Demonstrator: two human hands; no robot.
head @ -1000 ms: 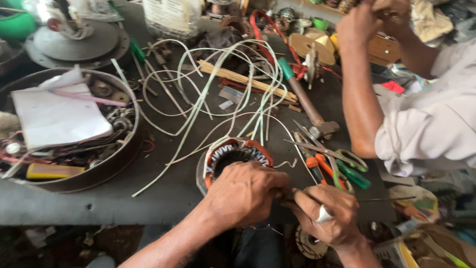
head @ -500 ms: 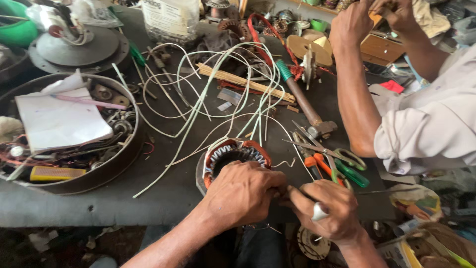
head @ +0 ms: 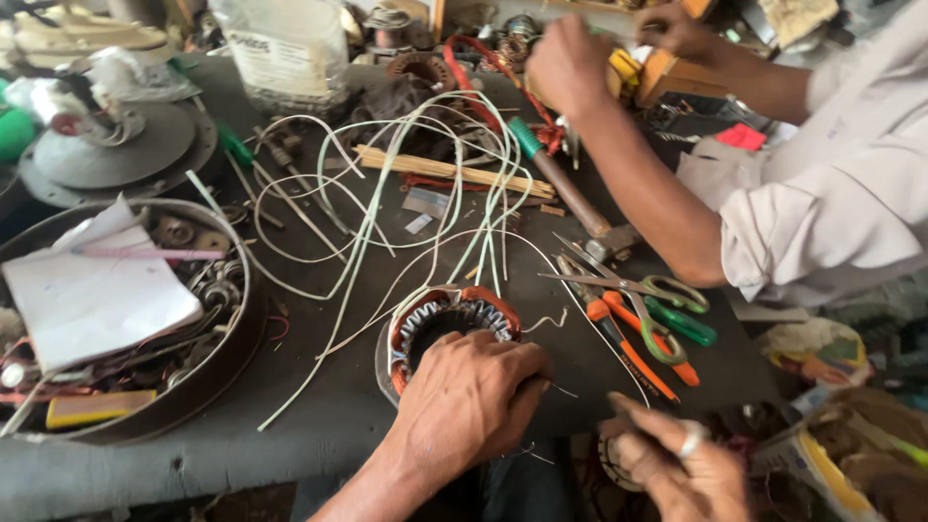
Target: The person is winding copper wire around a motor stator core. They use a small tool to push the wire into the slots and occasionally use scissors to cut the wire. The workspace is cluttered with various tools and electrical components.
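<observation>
Under the left hand [head: 469, 401], fingers clamped on it: ring-shaped, copper-wound stator [head: 449, 324].

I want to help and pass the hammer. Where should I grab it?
By the bare wooden handle, midway along the hammer. It lies flat with its green end far and its metal head near, beside the scissors. Probably come from above, fingers across the shaft, clear of those blades.
</observation>
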